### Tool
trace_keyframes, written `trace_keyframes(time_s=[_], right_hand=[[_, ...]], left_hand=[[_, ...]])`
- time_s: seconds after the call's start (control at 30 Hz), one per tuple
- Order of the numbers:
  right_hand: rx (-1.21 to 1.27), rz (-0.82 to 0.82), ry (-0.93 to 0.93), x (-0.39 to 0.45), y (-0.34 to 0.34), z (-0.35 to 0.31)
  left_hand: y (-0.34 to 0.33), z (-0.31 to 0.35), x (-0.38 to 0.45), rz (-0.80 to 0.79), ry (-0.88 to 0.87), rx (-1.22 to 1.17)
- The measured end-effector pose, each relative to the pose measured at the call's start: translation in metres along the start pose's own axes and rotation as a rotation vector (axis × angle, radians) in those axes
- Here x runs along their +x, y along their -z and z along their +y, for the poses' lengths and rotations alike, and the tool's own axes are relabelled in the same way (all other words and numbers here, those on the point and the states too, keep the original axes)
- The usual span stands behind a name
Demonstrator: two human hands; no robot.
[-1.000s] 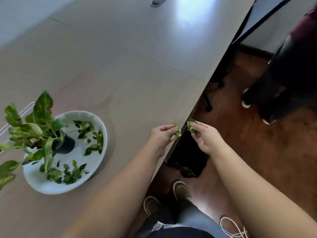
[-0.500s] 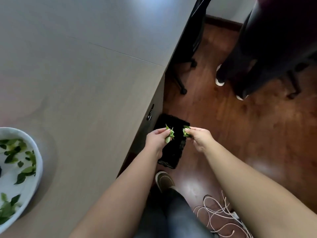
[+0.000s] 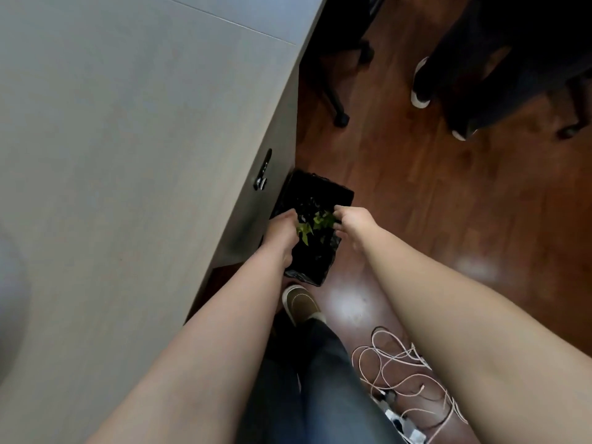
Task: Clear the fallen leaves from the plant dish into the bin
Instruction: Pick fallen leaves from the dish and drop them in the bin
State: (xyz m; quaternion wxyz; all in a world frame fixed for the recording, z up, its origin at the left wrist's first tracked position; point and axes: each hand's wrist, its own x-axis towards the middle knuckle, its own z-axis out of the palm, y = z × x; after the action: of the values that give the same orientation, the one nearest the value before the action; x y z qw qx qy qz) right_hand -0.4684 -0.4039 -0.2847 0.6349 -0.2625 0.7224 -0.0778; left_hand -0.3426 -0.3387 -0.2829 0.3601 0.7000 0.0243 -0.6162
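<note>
A black bin (image 3: 336, 192) stands on the wooden floor against the side of the table. Both of my hands hang just above its opening. My left hand (image 3: 282, 233) pinches a small bunch of green leaves (image 3: 303, 231) at its fingertips. My right hand (image 3: 354, 223) holds another bunch of green leaves (image 3: 323, 219) the same way. The two bunches nearly touch over the dark inside of the bin. Only a blurred white rim of the plant dish (image 3: 9, 302) shows at the far left edge; the plant is out of view.
The grey table top (image 3: 128, 139) fills the left side, with a metal lock (image 3: 261, 182) on its side panel. My shoe (image 3: 301, 304) is just behind the bin. Loose white cables (image 3: 400, 363) lie on the floor. Another person's legs and shoes (image 3: 423, 88) and a chair castor (image 3: 341, 120) are beyond.
My view has swung right and down from the dish to the bin. Both hands have carried the leaves off the table edge and lowered them to the bin's opening.
</note>
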Motion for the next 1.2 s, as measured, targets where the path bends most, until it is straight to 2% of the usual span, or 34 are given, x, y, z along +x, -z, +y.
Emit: trace_keyframes(time_s=[0.23, 0.4, 0.6, 0.77, 0.9, 1.1, 1.2], right_hand=[[0.0, -0.014, 0.027, -0.006, -0.005, 0.005], [0.049, 0.005, 0.062, -0.029, -0.004, -0.002], [0.074, -0.063, 0.271, -0.096, -0.025, -0.043], [0.019, -0.14, 0.511, -0.156, -0.058, -0.071], [-0.095, -0.242, 0.623, -0.197, -0.097, -0.075], [-0.42, -0.494, 0.716, -0.24, -0.173, -0.057], [-0.607, -0.571, 0.823, -0.261, -0.217, -0.047]], left_hand=[[0.005, 0.002, -0.003, -0.041, -0.037, 0.046], [0.013, 0.018, -0.041, -0.064, -0.085, 0.043], [0.039, 0.05, -0.112, -0.116, -0.205, -0.01], [0.08, 0.063, -0.163, 0.036, -0.306, -0.171], [0.128, 0.06, -0.199, 0.149, -0.38, -0.284], [0.212, 0.039, -0.237, 0.418, -0.451, -0.409], [0.26, 0.023, -0.251, 0.549, -0.467, -0.49]])
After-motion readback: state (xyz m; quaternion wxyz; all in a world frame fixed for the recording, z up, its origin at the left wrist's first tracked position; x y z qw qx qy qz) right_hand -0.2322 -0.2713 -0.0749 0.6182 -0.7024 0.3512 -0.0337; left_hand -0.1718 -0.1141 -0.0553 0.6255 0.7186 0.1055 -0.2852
